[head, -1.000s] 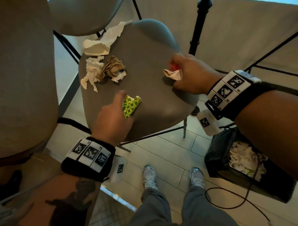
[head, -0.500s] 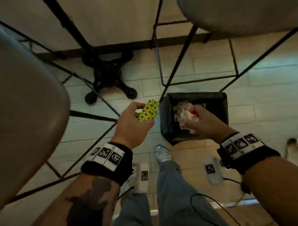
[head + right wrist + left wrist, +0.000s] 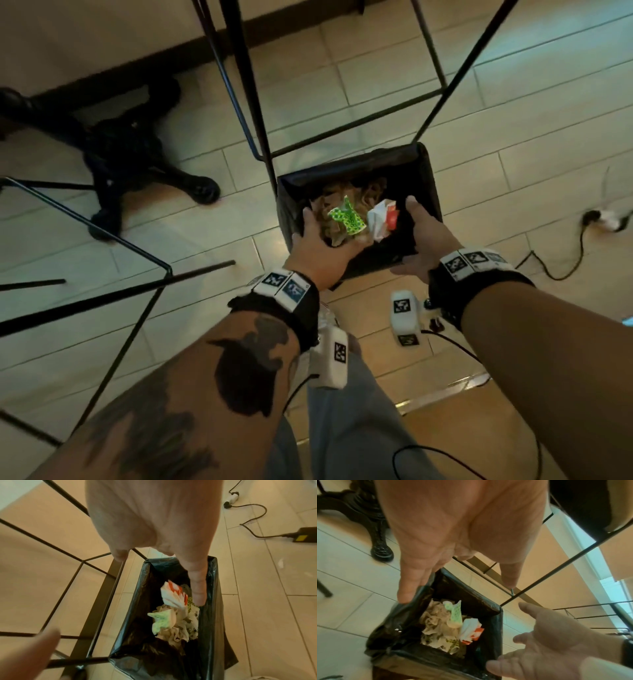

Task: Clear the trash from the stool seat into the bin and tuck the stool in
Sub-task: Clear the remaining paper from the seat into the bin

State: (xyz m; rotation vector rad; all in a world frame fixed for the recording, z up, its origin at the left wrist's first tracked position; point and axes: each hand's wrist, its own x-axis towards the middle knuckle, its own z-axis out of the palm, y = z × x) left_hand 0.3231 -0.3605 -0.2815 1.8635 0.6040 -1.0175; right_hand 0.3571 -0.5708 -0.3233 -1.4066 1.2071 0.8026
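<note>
A bin with a black liner [image 3: 426, 178] stands on the tiled floor below both hands. My left hand [image 3: 325, 240] hovers over its near left edge, fingers spread and holding nothing. My right hand [image 3: 423, 236] hangs over its right side, also empty with straight fingers. Between them a green dotted wrapper [image 3: 346, 217] and a white-and-red wrapper [image 3: 382, 219] are loose above or on the crumpled paper in the bin. The left wrist view has the green wrapper [image 3: 455, 614] and the white-and-red wrapper [image 3: 471, 630] inside the bin [image 3: 496, 635]. The stool seat is out of view.
Thin black stool legs [image 3: 246, 102] straddle the floor just behind the bin, and more legs [image 3: 102, 301] cross at the left. A black cast table base [image 3: 137, 154] stands at the far left. A cable [image 3: 565, 260] and a power adapter [image 3: 305, 534] lie on the tiles to the right.
Both hands have moved further over the bin and let go: the green dotted wrapper left my left hand, the white-and-red wrapper left my right hand.
</note>
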